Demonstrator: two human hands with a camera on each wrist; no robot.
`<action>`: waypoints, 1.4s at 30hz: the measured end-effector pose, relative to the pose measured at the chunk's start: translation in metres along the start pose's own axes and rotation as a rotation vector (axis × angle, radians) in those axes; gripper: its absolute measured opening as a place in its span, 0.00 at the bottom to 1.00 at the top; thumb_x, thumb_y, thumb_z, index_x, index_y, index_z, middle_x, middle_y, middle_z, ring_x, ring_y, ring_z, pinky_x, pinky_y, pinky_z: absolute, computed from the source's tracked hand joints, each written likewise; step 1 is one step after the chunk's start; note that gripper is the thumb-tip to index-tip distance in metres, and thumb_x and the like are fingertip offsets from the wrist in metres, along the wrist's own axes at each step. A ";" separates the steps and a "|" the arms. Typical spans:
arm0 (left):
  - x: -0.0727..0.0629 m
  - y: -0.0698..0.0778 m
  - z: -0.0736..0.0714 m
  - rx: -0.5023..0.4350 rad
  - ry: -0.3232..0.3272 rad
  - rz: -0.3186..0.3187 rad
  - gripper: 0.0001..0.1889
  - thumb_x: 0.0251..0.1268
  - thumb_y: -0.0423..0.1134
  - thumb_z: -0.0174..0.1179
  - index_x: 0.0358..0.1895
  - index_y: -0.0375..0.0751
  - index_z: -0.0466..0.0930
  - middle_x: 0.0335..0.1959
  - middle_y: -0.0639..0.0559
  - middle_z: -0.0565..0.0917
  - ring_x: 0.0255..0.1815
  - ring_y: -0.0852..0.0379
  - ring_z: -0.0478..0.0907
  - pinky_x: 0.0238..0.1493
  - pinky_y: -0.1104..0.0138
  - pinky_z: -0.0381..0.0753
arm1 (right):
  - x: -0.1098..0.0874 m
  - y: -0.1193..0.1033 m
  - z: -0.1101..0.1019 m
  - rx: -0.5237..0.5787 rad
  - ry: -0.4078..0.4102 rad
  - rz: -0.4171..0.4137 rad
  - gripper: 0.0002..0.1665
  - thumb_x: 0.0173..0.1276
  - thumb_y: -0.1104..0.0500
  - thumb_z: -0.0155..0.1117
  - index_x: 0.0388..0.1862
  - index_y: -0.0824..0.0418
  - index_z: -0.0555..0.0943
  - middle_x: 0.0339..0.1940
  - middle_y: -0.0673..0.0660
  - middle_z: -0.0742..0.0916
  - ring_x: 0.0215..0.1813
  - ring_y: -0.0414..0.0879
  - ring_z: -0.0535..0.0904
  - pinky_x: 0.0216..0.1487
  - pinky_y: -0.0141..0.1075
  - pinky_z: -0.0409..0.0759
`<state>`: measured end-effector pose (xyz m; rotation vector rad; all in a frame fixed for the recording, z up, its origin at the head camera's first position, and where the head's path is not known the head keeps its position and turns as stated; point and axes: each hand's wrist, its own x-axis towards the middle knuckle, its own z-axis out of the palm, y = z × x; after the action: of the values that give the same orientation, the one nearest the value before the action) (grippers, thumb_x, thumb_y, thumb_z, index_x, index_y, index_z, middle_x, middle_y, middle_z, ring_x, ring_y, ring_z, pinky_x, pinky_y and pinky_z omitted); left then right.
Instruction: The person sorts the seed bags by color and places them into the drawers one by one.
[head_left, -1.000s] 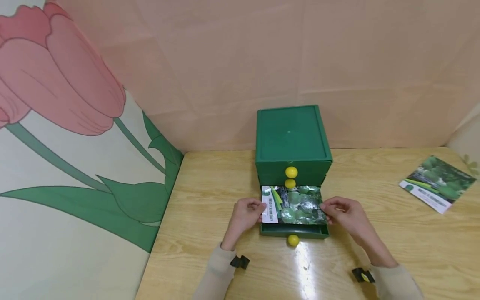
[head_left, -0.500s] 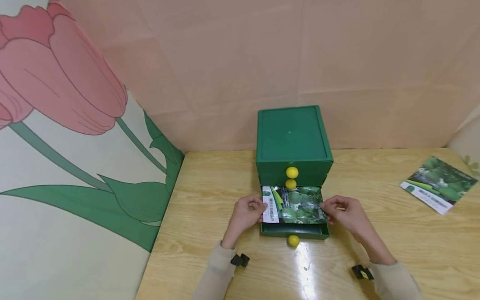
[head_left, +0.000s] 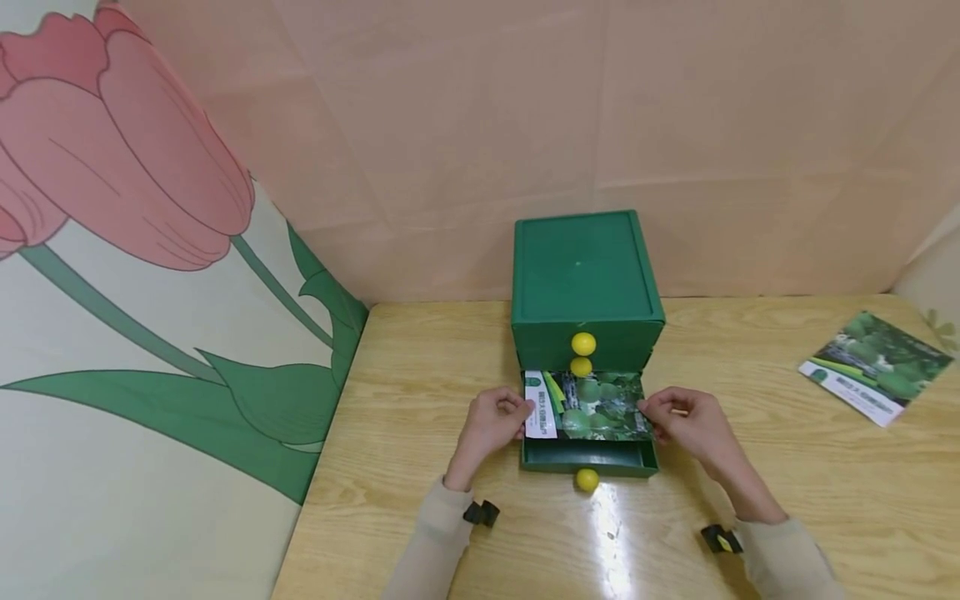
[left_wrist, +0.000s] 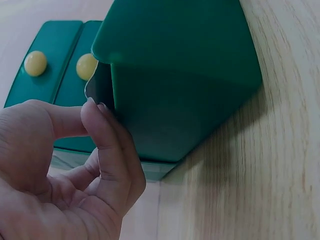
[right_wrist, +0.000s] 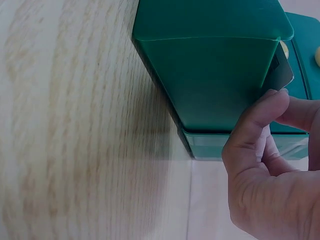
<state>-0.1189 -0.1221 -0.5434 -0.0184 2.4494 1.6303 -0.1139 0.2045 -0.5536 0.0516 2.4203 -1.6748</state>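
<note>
A small green drawer cabinet (head_left: 585, 271) with yellow knobs has its bottom drawer (head_left: 618, 472) pulled out. Over that drawer lies a glossy flat packet (head_left: 603, 412), printed with green leaves and a white strip at its left end. My left hand (head_left: 491, 423) pinches the packet's left edge between thumb and fingers. At the opposite edge, my right hand (head_left: 693, 427) pinches it the same way. In both wrist views a curved bit of the packet (right_wrist: 281, 75) shows above the drawer wall, by the fingertips. The packet hides the rear of the drawer's inside.
A second printed packet (head_left: 873, 367) lies askew on the wooden table (head_left: 420, 375) at the right. Behind the cabinet hangs a pinkish cloth (head_left: 450, 150). A wall panel with a painted tulip (head_left: 150, 142) borders the table's left side.
The packet's near edge has shifted slightly back toward the cabinet, showing more of the drawer's front interior. Both hands moved a little with it, keeping their pinch.
</note>
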 end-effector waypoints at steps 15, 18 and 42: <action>0.009 0.001 0.001 0.064 0.043 0.037 0.11 0.78 0.45 0.66 0.39 0.41 0.87 0.25 0.52 0.85 0.23 0.57 0.82 0.25 0.69 0.78 | 0.004 -0.002 0.004 -0.054 0.090 -0.047 0.22 0.80 0.49 0.68 0.44 0.70 0.85 0.29 0.57 0.85 0.28 0.42 0.80 0.26 0.36 0.81; 0.010 0.001 0.002 0.065 0.060 0.055 0.11 0.77 0.44 0.66 0.38 0.40 0.86 0.25 0.52 0.84 0.21 0.59 0.81 0.24 0.69 0.78 | 0.005 -0.002 0.004 -0.062 0.110 -0.053 0.22 0.80 0.49 0.68 0.44 0.70 0.85 0.29 0.58 0.86 0.27 0.42 0.80 0.25 0.35 0.79; 0.004 0.016 0.003 0.088 0.083 0.091 0.09 0.76 0.45 0.67 0.42 0.42 0.87 0.34 0.53 0.85 0.27 0.62 0.79 0.28 0.69 0.79 | -0.001 0.005 -0.009 -0.088 0.138 -0.113 0.20 0.81 0.50 0.67 0.49 0.69 0.86 0.33 0.58 0.89 0.29 0.42 0.82 0.28 0.35 0.84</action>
<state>-0.1241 -0.1128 -0.5303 0.0392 2.6184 1.5860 -0.1136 0.2150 -0.5545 0.0179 2.6425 -1.6587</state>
